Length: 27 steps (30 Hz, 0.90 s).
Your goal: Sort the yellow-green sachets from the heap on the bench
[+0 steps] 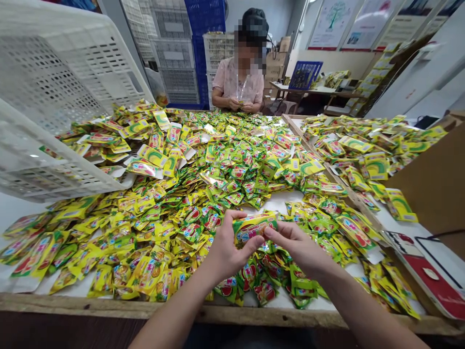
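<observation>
A small yellow and green candy box (pixel 250 224) with red fruit pictures is held up above the pile, near the table's front edge. My left hand (pixel 229 246) is closed on its left end, fingers behind and thumb in front. On the right end, my right hand (pixel 295 241) is closed too, its thumb pressing the box's front. Whether the right end flap is open I cannot tell. Beneath and around both hands lie many small candy packets (pixel 212 220), some yellow, some green with watermelon pictures.
A white plastic crate (pixel 109 63) lies tipped at left, boxes (pixel 141 162) spilling from it. A wooden divider (pixel 337 182) runs along the right. Beyond it are more boxes, a cardboard carton (pixel 432 179) and a red-and-white device (pixel 428 276). Across the table sits a person (pixel 225 80).
</observation>
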Available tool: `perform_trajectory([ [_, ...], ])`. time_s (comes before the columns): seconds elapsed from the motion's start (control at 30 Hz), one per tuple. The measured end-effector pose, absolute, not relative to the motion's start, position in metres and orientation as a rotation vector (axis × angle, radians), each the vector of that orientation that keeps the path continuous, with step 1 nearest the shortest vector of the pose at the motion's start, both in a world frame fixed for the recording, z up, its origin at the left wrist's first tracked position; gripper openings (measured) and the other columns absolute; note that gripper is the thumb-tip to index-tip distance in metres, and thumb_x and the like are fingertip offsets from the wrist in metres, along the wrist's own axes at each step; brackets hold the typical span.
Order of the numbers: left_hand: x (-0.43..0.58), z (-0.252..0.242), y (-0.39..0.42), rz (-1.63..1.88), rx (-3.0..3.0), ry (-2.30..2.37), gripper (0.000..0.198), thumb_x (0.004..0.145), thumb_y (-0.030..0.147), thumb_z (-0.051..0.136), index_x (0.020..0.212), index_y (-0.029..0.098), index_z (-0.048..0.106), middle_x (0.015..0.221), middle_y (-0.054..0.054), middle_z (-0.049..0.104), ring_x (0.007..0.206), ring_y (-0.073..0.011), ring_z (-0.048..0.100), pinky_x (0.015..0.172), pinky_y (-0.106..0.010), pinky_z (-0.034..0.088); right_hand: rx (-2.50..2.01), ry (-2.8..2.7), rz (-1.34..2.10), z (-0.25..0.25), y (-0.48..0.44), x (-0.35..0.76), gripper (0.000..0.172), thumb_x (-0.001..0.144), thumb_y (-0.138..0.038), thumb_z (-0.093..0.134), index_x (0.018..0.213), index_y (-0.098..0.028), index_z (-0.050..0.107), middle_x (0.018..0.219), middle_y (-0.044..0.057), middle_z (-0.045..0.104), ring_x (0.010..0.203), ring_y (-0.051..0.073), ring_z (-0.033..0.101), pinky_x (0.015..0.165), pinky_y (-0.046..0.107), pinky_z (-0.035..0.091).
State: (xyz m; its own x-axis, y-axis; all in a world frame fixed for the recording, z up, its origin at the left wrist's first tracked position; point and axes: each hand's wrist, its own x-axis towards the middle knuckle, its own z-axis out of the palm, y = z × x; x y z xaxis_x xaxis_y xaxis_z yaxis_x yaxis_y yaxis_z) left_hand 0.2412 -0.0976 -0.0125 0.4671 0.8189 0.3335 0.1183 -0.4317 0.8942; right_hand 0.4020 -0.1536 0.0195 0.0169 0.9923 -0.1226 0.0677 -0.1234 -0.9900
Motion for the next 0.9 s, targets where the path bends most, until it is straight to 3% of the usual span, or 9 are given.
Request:
perform_trajectory([
  [0.13, 0.246, -0.014, -0.099, 1.026, 1.868, 0.803, 0.024, 0.085, 0.037, 0.053, 0.1, 0.021, 0.045, 0.086, -0.002, 0.063, 0.075, -0.0162, 0.063, 0.068, -0.029, 0.049, -1.38, -1.1, 1.116, 0.005, -0.157, 0.4, 0.035, 0.072, -0.051, 0.068, 0.084, -0.018, 0.068, 0.083, 0.006, 0.071, 0.082, 0.02, 0.065, 0.081, 0.036, 0.052],
  [0.27, 0.251, -0.018, -0.103, 1.152, 1.75, 0.812, 0.023, 0.084, 0.036, 0.053, 0.098, 0.021, 0.046, 0.083, -0.001, 0.062, 0.07, -0.0145, 0.062, 0.064, -0.027, 0.049, -1.43, -0.953, 0.513, -0.005, -0.166, 0.398, 0.06, 0.063, -0.04, 0.078, 0.115, -0.024, 0.053, 0.103, 0.006, 0.064, 0.092, 0.02, 0.063, 0.08, 0.034, 0.053],
  [0.33, 0.251, -0.019, -0.103, 1.055, 1.76, 0.81, 0.025, 0.085, 0.038, 0.052, 0.102, 0.021, 0.046, 0.085, -0.002, 0.063, 0.072, -0.0156, 0.062, 0.066, -0.028, 0.05, -1.439, -0.963, 0.736, -0.009, -0.169, 0.404, 0.065, 0.066, -0.041, 0.076, 0.121, -0.024, 0.047, 0.099, 0.005, 0.065, 0.082, 0.018, 0.065, 0.068, 0.031, 0.056],
  [0.43, 0.247, -0.02, -0.097, 0.787, 1.877, 0.767, 0.041, 0.088, 0.041, 0.047, 0.123, 0.021, 0.039, 0.1, -0.008, 0.066, 0.086, -0.0195, 0.064, 0.077, -0.035, 0.051, -1.495, -1.002, 1.219, -0.012, -0.166, 0.425, 0.05, 0.069, -0.044, 0.072, 0.109, -0.021, 0.053, 0.077, 0.0, 0.067, 0.059, 0.014, 0.064, 0.044, 0.022, 0.05],
  [0.5, 0.242, -0.019, -0.09, 0.755, 1.94, 0.821, 0.057, 0.088, 0.044, 0.048, 0.135, 0.021, 0.028, 0.116, -0.013, 0.061, 0.095, -0.0221, 0.062, 0.085, -0.041, 0.049, -1.576, -1.009, 1.204, -0.003, -0.156, 0.449, 0.05, 0.064, -0.04, 0.076, 0.105, -0.02, 0.055, 0.074, 0.001, 0.068, 0.053, 0.013, 0.062, 0.038, 0.019, 0.045],
  [0.6, 0.235, -0.019, -0.077, 0.948, 1.916, 0.985, 0.066, 0.085, 0.049, 0.051, 0.139, 0.021, 0.024, 0.129, -0.016, 0.05, 0.102, -0.0239, 0.059, 0.088, -0.045, 0.047, -1.655, -0.907, 0.798, 0.039, -0.129, 0.503, 0.045, 0.061, -0.032, 0.079, 0.099, -0.017, 0.06, 0.084, 0.007, 0.072, 0.057, 0.014, 0.065, 0.041, 0.021, 0.045],
  [0.67, 0.231, -0.019, -0.07, 1.085, 1.861, 1.066, 0.065, 0.085, 0.049, 0.05, 0.138, 0.021, 0.026, 0.129, -0.015, 0.048, 0.102, -0.0232, 0.057, 0.087, -0.044, 0.048, -1.625, -0.697, 0.247, 0.078, -0.11, 0.542, 0.03, 0.068, -0.036, 0.072, 0.087, -0.013, 0.064, 0.097, 0.015, 0.071, 0.069, 0.017, 0.067, 0.05, 0.025, 0.045],
  [0.77, 0.228, -0.02, -0.063, 1.178, 1.845, 1.127, 0.06, 0.084, 0.047, 0.051, 0.134, 0.018, 0.033, 0.124, -0.014, 0.051, 0.096, -0.0215, 0.059, 0.084, -0.042, 0.049, -1.65, -0.651, -0.021, 0.114, -0.096, 0.58, 0.04, 0.081, -0.043, 0.052, 0.095, -0.009, 0.065, 0.126, 0.022, 0.056, 0.099, 0.027, 0.063, 0.061, 0.032, 0.044],
  [0.9, 0.228, -0.02, -0.06, 1.153, 1.957, 1.096, 0.038, 0.087, 0.038, 0.048, 0.119, 0.017, 0.05, 0.108, -0.01, 0.06, 0.089, -0.0196, 0.061, 0.08, -0.038, 0.051, -1.874, -1.176, 0.013, 0.078, -0.104, 0.555, 0.023, 0.08, -0.028, 0.061, 0.094, -0.011, 0.068, 0.097, 0.015, 0.071, 0.085, 0.022, 0.067, 0.071, 0.033, 0.05],
])
